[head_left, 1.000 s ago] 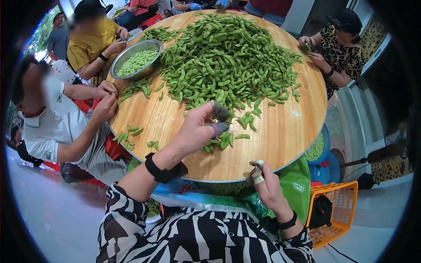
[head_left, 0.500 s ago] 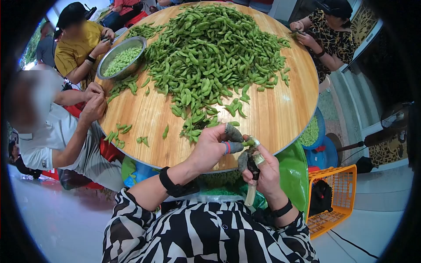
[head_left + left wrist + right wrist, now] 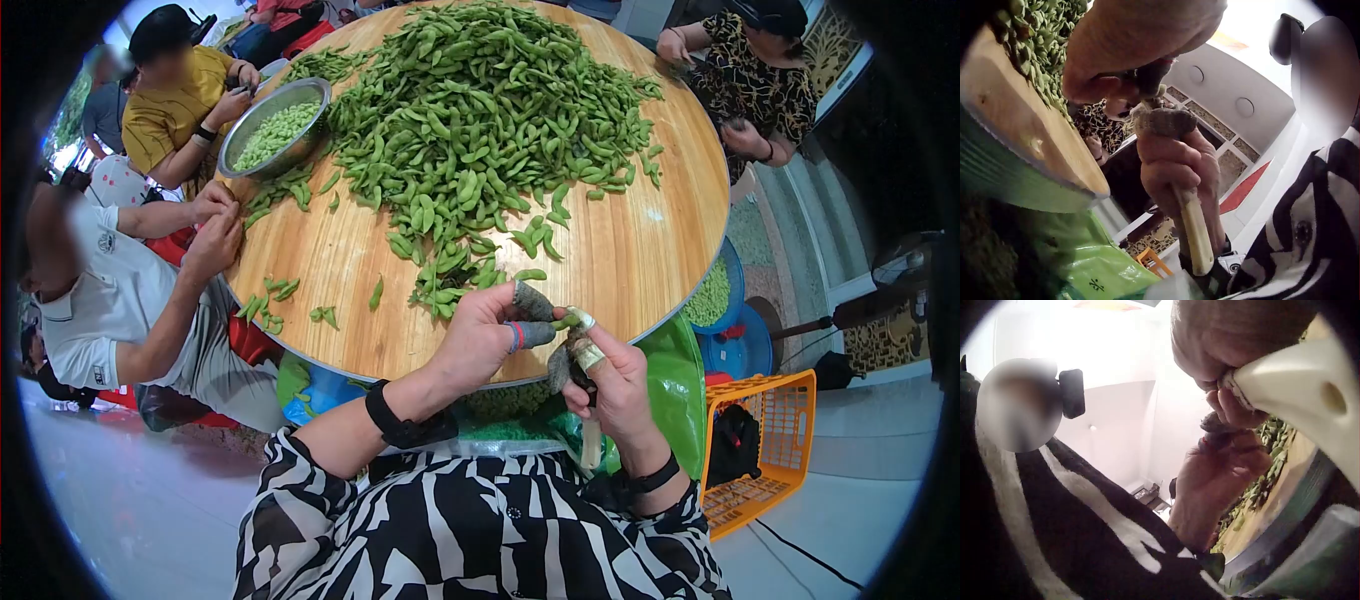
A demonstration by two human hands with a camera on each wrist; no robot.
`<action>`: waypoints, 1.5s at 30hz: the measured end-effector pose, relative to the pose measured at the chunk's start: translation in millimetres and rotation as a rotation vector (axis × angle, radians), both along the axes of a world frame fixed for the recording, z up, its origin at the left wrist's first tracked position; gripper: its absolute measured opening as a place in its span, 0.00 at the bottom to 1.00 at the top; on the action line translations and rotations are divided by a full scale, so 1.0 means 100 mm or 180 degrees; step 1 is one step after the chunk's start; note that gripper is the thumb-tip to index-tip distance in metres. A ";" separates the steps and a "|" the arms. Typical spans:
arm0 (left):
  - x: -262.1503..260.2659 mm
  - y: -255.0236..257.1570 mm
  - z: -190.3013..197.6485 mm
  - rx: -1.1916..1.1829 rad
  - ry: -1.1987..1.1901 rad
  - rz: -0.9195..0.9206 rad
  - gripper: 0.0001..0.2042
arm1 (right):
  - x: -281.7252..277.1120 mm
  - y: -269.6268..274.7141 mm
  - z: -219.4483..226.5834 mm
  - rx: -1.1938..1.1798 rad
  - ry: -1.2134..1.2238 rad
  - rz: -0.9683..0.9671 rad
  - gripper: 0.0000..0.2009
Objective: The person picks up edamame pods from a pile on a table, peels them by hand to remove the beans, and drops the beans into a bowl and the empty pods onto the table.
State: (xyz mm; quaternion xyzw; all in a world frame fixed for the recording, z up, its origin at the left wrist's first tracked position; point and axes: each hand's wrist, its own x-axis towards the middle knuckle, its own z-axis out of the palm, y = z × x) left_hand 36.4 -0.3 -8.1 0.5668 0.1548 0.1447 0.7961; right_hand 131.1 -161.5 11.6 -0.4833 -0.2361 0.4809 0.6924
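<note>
My left hand (image 3: 485, 338), with grey covers on thumb and finger, pinches a green soybean pod (image 3: 567, 322) at the near table edge. The right hand (image 3: 612, 375) meets it there, its wrapped thumb right at the pod. Curled fingers of this hand grip a tool by its cream handle (image 3: 1196, 237), which has a hole near its end in the right wrist view. The tool's working end is hidden among the fingers. A large heap of soybean pods (image 3: 490, 120) covers the middle of the round wooden table (image 3: 640, 270), with a few strays nearer me.
A steel bowl (image 3: 318, 130) of shelled beans stands at the table's left rim. Several people sit around the table. Right of me are a blue basin (image 3: 735, 290) of shelled beans, an orange crate (image 3: 800, 430) and green plastic sheeting (image 3: 672, 400) below the rim.
My left hand has come back from the near pods to the right hand, bringing a pod. The right hand has risen slightly to meet it. A person at right has lowered one hand.
</note>
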 end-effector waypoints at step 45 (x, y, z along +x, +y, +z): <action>-0.01 -0.12 0.11 -0.0999 0.0889 -0.0545 0.08 | 0.22 -0.07 -0.41 -0.0158 -0.0113 0.0138 0.16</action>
